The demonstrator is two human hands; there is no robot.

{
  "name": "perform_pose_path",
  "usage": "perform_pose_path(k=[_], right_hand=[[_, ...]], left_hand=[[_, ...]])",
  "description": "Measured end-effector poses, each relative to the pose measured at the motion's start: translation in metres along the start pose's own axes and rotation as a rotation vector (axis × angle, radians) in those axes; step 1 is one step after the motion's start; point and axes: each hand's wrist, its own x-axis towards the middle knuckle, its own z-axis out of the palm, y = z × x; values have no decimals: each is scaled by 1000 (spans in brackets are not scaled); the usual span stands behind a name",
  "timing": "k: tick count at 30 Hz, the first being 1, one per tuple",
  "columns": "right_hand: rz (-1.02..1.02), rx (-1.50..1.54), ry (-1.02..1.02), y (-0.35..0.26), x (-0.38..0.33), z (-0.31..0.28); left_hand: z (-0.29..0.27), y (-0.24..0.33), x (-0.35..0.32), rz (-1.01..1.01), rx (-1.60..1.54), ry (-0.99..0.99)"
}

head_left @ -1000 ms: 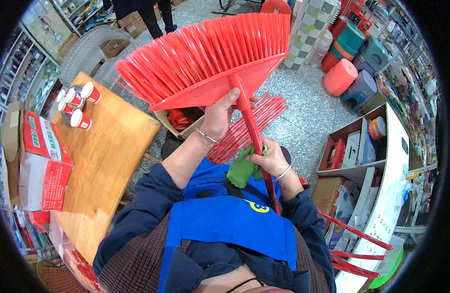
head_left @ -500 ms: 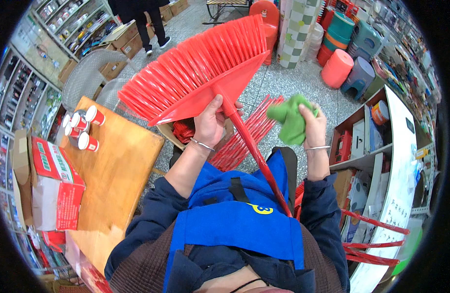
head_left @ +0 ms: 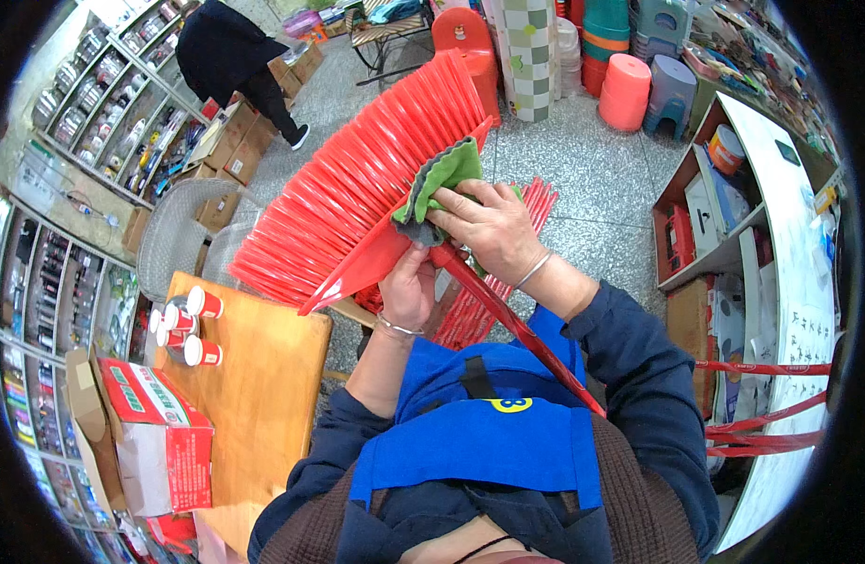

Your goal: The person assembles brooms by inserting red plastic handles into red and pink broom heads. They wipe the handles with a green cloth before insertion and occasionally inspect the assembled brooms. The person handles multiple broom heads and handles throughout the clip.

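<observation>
A large red broom (head_left: 362, 183) slants across the middle, its bristles up and to the left, its handle running down to the right against my blue apron. My left hand (head_left: 409, 287) grips it just below the head, with the thumb up along the neck. In my right hand (head_left: 493, 226) is a green cloth (head_left: 442, 183) with a grey underside, pressed onto the broom head by the neck. The right fingers lie bent over the cloth. Part of the red head is hidden beneath cloth and hand.
A wooden table (head_left: 263, 395) at the left bears paper cups (head_left: 202, 303) and a red-white carton (head_left: 160, 432). Red wrapped sticks (head_left: 470, 315) lie beyond my lap. Shelving (head_left: 714, 207) and more red handles (head_left: 771, 368) stand at right. A person (head_left: 230, 56) bends by the far-left shelves.
My right hand has moved left, bringing the green cloth from the air onto the broom head. The broom has shifted slightly in view. The far person has bent over.
</observation>
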Motion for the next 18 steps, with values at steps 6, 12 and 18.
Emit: perform_pose_path(k=[6,12,18], right_hand=[[29,-103,8,4,-16,17],[578,-299,-196,83,-53,61],[1442,1910,526,140,-104,54]], left_hand=[[-10,-5,2,-81,13,-22],[-6,-3,-18,-209,64,-16],[-4,-1,-6,-208,154,38]])
